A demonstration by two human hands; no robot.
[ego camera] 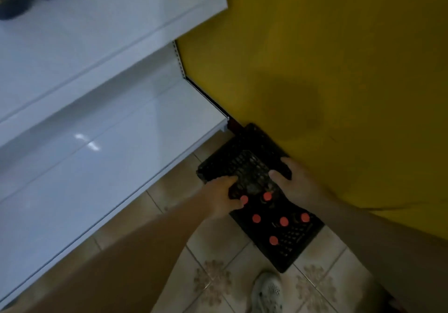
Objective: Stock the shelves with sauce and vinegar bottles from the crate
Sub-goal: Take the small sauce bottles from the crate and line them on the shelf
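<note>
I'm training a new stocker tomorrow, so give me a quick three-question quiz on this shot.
1. How many red bottle caps show in the black crate?
2. True or false: the lower white shelf already holds bottles.
3. The left hand and right hand are: A) on the shelf, B) at the black lattice over the crate's far end, C) flat on the floor.

Key: 1) six; 2) false; 3) B.

Black lattice crate (291, 247) down there, bright red bottle caps (256, 218) dotted across it. Glossy white shelves (97, 167), mustard-yellow wall (339, 46). Beige floor tiles (213, 240) carry brownish floral motifs, and there's a pale grey clog (266, 293).
</note>
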